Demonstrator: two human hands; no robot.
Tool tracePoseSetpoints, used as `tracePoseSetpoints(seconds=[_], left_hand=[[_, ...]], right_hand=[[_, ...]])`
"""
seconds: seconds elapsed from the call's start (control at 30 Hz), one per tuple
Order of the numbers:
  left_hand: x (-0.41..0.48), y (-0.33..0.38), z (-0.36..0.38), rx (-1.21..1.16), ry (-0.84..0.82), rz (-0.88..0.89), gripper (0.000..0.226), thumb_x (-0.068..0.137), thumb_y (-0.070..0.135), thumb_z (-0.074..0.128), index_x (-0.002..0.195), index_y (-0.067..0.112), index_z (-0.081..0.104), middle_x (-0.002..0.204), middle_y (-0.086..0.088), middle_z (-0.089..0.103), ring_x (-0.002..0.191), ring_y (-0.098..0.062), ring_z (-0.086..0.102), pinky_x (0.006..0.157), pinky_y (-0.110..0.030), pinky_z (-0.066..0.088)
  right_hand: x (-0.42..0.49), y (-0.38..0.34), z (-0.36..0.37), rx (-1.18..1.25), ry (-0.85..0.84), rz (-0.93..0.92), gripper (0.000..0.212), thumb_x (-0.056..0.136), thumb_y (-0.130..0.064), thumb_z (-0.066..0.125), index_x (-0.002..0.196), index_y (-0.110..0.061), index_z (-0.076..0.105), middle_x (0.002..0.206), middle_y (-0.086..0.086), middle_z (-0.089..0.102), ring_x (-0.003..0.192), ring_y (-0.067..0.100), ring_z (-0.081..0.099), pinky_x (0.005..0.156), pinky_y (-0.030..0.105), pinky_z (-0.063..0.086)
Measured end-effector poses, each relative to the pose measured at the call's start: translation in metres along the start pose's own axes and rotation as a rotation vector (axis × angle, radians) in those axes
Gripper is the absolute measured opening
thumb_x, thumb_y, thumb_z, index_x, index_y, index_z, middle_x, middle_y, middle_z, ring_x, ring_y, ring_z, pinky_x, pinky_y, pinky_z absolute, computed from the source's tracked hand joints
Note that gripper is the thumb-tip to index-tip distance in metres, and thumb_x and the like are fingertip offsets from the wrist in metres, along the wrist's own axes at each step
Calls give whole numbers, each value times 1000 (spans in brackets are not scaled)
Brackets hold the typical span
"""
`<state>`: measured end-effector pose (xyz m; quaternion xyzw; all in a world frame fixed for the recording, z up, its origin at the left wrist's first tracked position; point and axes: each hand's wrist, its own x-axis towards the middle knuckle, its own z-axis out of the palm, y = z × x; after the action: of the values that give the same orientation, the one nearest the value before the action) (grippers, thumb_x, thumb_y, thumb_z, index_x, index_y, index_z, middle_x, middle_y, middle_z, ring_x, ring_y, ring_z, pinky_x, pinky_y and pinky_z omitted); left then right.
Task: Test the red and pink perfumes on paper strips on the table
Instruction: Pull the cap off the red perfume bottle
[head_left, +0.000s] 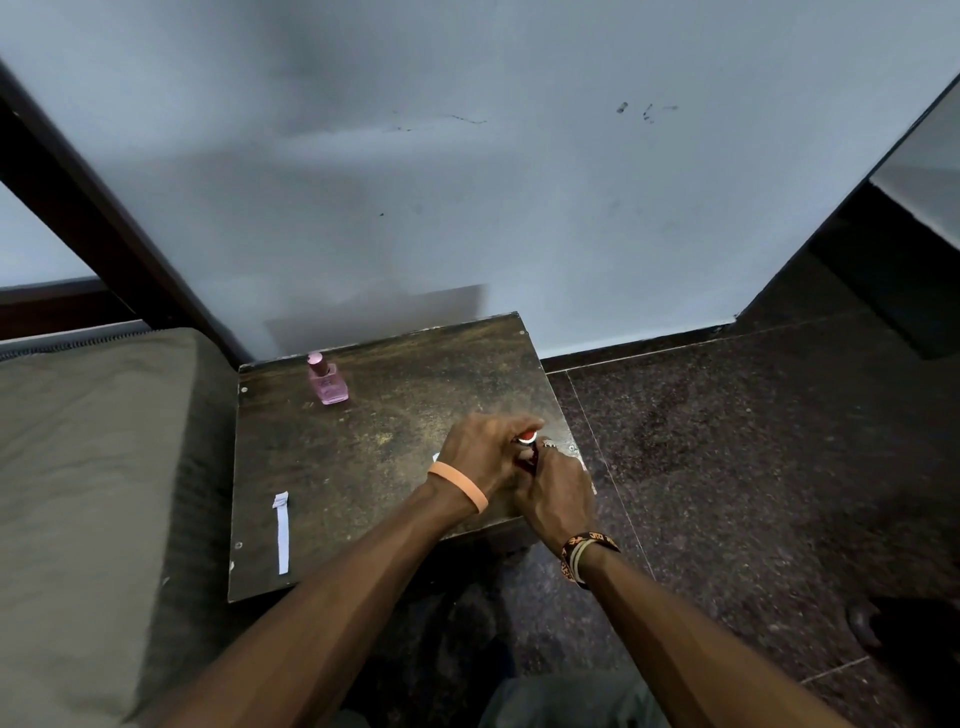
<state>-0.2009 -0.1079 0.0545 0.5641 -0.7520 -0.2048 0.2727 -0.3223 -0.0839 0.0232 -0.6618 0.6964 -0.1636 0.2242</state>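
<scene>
**Red bottle in both hands, near right corner**

My left hand (483, 452) had its fingers curled over the cap end of the red perfume bottle (528, 441). My right hand (558, 493) wrapped the body below, low over the wooden table (395, 364). Little of the bottle showed. I judged it small hard glass, likely slick and breakable, so best gripped round the body, cap by fingertips. The pink perfume bottle (326, 382) stood capped, far left. One paper strip (282, 535) lay near left.

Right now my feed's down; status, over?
Left hand, right hand both grip red perfume. Pink perfume upright, far left, untouched. Paper strip near left, unobstructed.
</scene>
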Motion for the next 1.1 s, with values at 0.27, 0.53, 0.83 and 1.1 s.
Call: tracePoseSetpoints(seconds=[0.27, 0.53, 0.83, 1.1], left_hand=[[-2, 3, -2, -58, -78, -44, 55, 76, 7, 73, 128, 20, 58, 125, -5, 64, 111, -19, 61, 97, -28, 44], [-6, -11, 1, -94, 51, -194, 34, 63, 34, 84, 94, 24, 74, 89, 2, 74, 82, -13, 68, 77, -34, 55], [5, 3, -2, -103, -112, -79, 43, 81, 5, 67, 122, 19, 63, 118, -4, 68, 109, -20, 63, 95, -28, 49], [-5, -1, -1, -64, 39, -69, 51, 65, 20, 83, 114, 18, 68, 109, -5, 71, 99, -19, 67, 88, -24, 48]], right_hand=[[1, 1, 3, -4, 6, 3, 14, 88, -23, 55, 98, -13, 57, 86, 10, 68, 81, 34, 64, 66, 40, 51], [2, 2, 4, -34, -12, -12, 20, 88, -24, 57, 103, -13, 57, 91, 11, 69, 86, 33, 65, 70, 40, 51], [1, 2, 7, -12, 8, 15, 16, 86, -22, 54, 97, -11, 59, 87, 12, 69, 81, 35, 64, 66, 41, 51], [1, 2, 7, -14, -10, -5, 12, 87, -19, 56, 97, -14, 56, 84, 8, 67, 77, 30, 64, 62, 37, 49]])
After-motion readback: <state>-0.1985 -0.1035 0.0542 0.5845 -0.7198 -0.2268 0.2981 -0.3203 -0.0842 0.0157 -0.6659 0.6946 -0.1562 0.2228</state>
